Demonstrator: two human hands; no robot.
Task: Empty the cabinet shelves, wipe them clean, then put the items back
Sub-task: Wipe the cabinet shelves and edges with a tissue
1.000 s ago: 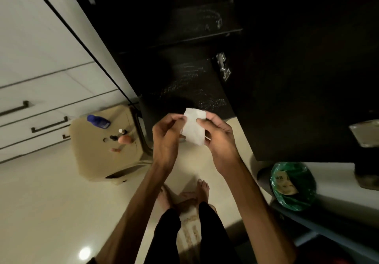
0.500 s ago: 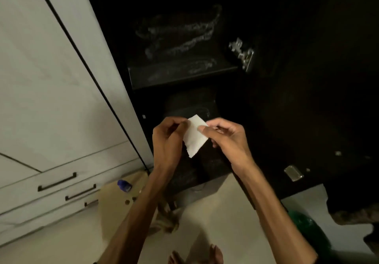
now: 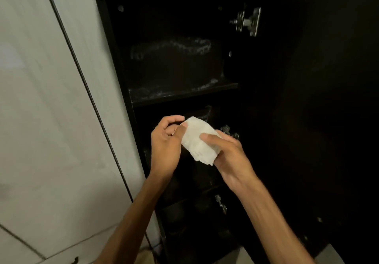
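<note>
Nearest, two bare forearms reaching up from the bottom edge. Left hand (image 3: 165, 140) with fingers curled, thumb and fingertip pinching the upper left corner of a white wipe (image 3: 198, 139). Right hand (image 3: 227, 153) cupped under the right side of the wipe, thumb pressed flat across its face. Wipe now spread wider and more crumpled than half a second ago, when held as a small flat square between both hands.

Just behind the hands, the open black cabinet (image 3: 114, 62). Lower compartments too dark to tell what lies in them; small metal fittings (image 3: 221, 203) glinting on the right wall. Above the hands, a shelf (image 3: 182, 92) with pale dusty streaks along its front edge and more streaks on the back panel. Higher on the right, a metal hinge (image 3: 247, 21) on the open dark door (image 3: 328, 99).

View tilted up since the earlier frames: feet, stool and green bag gone from sight. At left, pale cabinet fronts (image 3: 41, 99) with a dark seam.
</note>
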